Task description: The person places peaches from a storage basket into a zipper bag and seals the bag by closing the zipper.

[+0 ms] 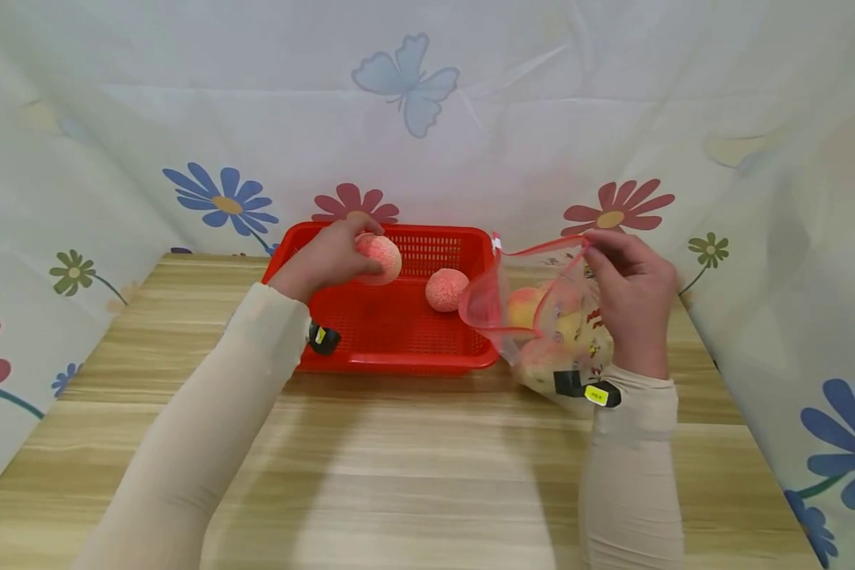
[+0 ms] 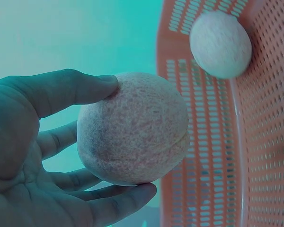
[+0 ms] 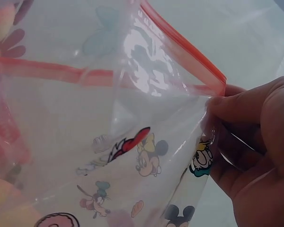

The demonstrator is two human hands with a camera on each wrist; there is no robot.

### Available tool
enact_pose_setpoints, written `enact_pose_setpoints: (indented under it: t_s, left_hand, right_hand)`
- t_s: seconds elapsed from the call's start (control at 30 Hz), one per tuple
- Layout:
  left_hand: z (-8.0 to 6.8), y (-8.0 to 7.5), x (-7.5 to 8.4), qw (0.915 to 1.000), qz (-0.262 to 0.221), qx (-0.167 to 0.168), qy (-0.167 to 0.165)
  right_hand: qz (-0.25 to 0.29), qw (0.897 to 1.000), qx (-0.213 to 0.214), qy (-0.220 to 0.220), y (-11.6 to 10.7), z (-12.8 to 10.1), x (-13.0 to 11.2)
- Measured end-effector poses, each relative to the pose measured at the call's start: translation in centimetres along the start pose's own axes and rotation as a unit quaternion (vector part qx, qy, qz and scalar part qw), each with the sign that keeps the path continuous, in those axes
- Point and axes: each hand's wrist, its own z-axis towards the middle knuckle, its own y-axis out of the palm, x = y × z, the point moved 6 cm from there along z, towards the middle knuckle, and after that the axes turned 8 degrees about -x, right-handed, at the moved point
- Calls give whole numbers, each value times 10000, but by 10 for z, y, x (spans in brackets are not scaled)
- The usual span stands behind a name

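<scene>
My left hand (image 1: 337, 257) grips a pink-and-cream peach (image 1: 380, 260) above the red plastic basket (image 1: 399, 362). In the left wrist view the thumb and fingers curl round that peach (image 2: 135, 130), with the basket's slotted wall behind it. Another peach (image 1: 446, 290) lies inside the basket at its right side. My right hand (image 1: 634, 289) pinches the top corner of a clear zip bag (image 1: 591, 317) with a red seal and cartoon prints. The bag's mouth gapes toward the basket, and several peaches (image 1: 534, 313) sit inside it. Its pinched corner shows in the right wrist view.
The basket and bag stand side by side on a wood-grain table (image 1: 413, 459). Behind and on both sides hangs a pale curtain (image 1: 499, 150) with flowers and a butterfly. The bag's open rim overlaps the basket's right edge.
</scene>
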Motion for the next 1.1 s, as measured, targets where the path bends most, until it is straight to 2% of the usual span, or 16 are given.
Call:
enact_pose_setpoints:
  t_s: [0.13, 0.3, 0.77, 1.1]
  left_hand:
    - [-9, 2, 10, 9997, -125, 26, 191]
    - [-19, 5, 23, 9990, 1, 117, 435]
    - [-35, 11, 37, 9985, 66, 148, 522]
    - [-45, 19, 48, 9979, -30, 112, 636]
  right_hand:
    - [-50, 9999, -84, -132, 3, 0, -1]
    - [-136, 9996, -115, -212, 4, 0, -3]
    - [-130, 9985, -316, -435, 10, -2, -10]
    - [-289, 9984, -382, -312, 11, -3, -8]
